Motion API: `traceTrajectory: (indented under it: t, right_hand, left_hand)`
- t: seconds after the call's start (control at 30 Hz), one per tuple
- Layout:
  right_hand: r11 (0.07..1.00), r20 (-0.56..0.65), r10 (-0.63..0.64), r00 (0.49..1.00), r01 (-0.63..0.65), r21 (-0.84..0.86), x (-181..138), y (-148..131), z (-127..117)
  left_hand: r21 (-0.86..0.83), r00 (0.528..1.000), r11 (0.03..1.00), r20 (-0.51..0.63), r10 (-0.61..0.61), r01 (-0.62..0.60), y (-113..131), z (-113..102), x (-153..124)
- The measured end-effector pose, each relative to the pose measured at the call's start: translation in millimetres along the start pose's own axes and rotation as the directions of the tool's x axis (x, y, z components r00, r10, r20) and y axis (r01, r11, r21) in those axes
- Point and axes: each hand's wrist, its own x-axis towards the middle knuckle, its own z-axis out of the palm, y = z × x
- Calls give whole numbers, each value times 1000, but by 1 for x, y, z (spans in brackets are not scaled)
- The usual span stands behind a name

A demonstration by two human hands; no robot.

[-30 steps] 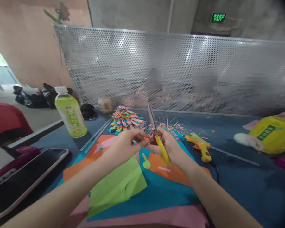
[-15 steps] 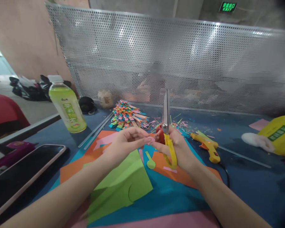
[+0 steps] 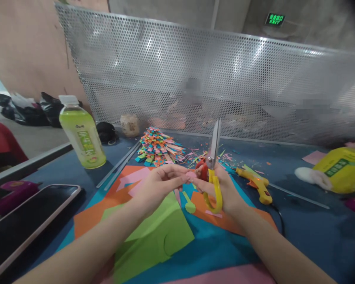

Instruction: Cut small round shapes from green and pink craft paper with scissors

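Between the fingertips of my left hand [image 3: 165,179] is a small pink paper piece [image 3: 190,176]; its far side touches the fingers of my right hand [image 3: 225,185]. My right hand also holds a pair of scissors [image 3: 212,161] with red and yellow handles, blades pointing up and away from the paper. Under both hands lie coloured sheets: a green sheet [image 3: 156,240] with a curved cut, an orange sheet [image 3: 233,217] and blue paper [image 3: 213,244]. A small green cut-out [image 3: 189,206] with a strip lies just below my fingers.
A cone of layered paper strips [image 3: 158,146] stands beyond my hands, with paper scraps [image 3: 195,156] beside it. At left are a green drink bottle [image 3: 84,136] and a phone [image 3: 32,225]. A yellow glue gun [image 3: 256,183] and a yellow packet [image 3: 344,169] lie at right.
The scissors in my right hand have tilted slightly to the right. Both hands still meet at the pink paper piece. The view has shifted a little.
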Motion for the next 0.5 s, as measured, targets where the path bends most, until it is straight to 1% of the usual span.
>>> traceTrajectory:
  t: [0.1,0.2,0.33,0.43,0.5]
  right_hand:
    - [999,12,-3,1000,3,-38,0,-1,-1]
    - [997,40,10,999,-7,-77,-4,0,0]
    - [976,103,84,991,-61,-211,-15,1,8]
    - [971,147,150,978,-118,-207,-22,0,15]
    - [975,181,144,973,-109,-192,-24,0,16]
  left_hand:
    - [-108,998,994,-62,-3,-4,5,2,-1]
    - [-202,989,976,-136,53,-80,10,3,-3]
    - [-218,961,958,-242,131,-185,17,4,-5]
    - [-235,943,942,-286,171,-242,20,4,-8]
    - [-248,935,930,-299,192,-270,22,4,-9]
